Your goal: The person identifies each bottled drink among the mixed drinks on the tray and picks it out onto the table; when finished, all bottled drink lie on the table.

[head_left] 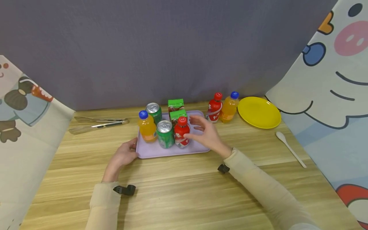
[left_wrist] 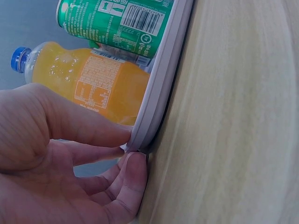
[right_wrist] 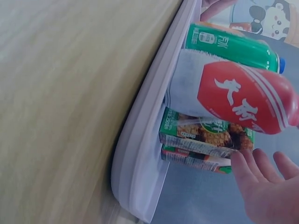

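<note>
Tray, one, lilac, rectangular with rounded corners (head_left: 198,147); flat on the counter (head_left: 166,195), carrying six drinks.

Left hand (head_left: 124,154): at the tray's front left corner; grip clamped on the rim, thumb above, fingers below.

Right hand (head_left: 207,134): over the tray's right side, beside the front red bottle (head_left: 182,134); grip apart, fingers spread. The thumb overlaps this bottle's edge in the head view; whether it touches cannot be told.

Tray contents: the front red bottle, red cap, upright, right of the front green can (head_left: 165,136); orange drink bottle, blue cap (head_left: 147,130), upright at left; rear green can (head_left: 154,112), behind those two; front carton (head_left: 178,115), green-topped, behind the red bottle; rear carton (head_left: 176,103), likewise green-topped, behind its fellow.

Counter, right of tray: second red bottle (head_left: 214,111) and second orange bottle (head_left: 229,110), upright, side by side; round yellow plate (head_left: 259,112), just beside them; white spoon (head_left: 291,149), nearer the front.

Counter, left of tray: metal tongs (head_left: 106,125), lying flat, arms spread.
</note>
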### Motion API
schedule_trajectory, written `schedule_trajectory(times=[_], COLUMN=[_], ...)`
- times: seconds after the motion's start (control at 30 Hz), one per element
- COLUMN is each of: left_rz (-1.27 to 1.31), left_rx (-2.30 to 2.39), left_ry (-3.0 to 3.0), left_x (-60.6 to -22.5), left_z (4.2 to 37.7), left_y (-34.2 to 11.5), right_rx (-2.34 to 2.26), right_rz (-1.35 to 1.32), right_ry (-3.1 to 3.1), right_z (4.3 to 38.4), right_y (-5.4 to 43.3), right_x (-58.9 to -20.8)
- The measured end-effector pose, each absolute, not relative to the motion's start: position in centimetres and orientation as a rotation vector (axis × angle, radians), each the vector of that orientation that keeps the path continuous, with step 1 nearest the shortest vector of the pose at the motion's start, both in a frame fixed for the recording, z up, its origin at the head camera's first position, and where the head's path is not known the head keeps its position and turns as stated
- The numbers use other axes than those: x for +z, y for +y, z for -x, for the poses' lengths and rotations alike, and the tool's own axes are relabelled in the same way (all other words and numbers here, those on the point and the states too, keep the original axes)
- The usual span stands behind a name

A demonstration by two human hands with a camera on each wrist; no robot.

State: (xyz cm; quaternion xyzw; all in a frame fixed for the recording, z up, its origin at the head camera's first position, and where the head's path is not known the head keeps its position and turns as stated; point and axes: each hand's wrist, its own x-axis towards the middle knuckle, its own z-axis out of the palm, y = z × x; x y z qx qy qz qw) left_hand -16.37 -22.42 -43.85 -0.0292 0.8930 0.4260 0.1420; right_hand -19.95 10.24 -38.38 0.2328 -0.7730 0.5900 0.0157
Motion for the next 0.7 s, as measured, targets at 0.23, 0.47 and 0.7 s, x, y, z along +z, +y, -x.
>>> schedule_trajectory(times=[0.23,0.47,0.7], left_rz=[0.082,0.082,0.089], left_rx=[1.235,1.218,1.201], left_ry=[2.579,2.583,2.580], left_x=[-43.9,-43.9,-43.8], left_z=[16.5,16.5,16.4], left_y=[-22.4,-22.5,-22.5], right_rx=[1.821,1.783,1.723], right_rz=[-0.764,-0.777,-0.794], right_ry=[-2.391,-2.421,-2.451], right_z=[20.3,21.7,21.8], right_y=[9.7,9.5,9.2], right_x=[-39.5,-42.0,-42.5])
